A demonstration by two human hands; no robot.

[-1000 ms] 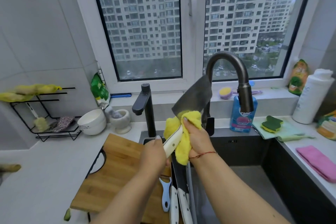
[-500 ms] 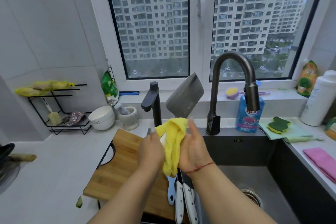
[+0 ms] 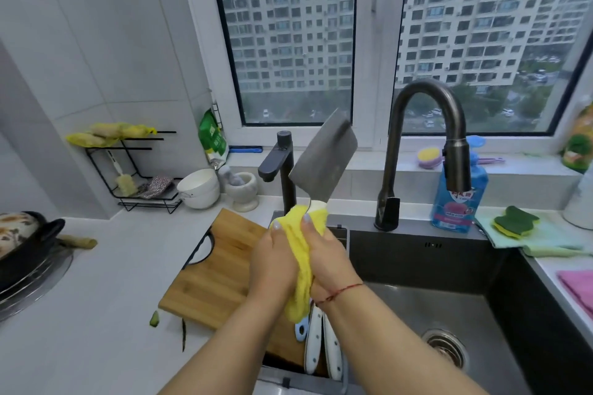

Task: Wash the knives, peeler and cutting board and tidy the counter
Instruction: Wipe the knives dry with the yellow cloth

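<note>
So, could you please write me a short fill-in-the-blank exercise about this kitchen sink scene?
1. Both hands hold a yellow ___ around the handle of the steel cleaver.
2. The bamboo cutting board lies ___ of the sink.
3. The green-and-yellow sponge rests on a pale green ___.

Missing: cloth; left; towel

Yellow cloth [image 3: 303,269], grey cleaver blade [image 3: 324,157], brown wooden cutting board [image 3: 218,269], pink towel [image 3: 577,289]
</note>
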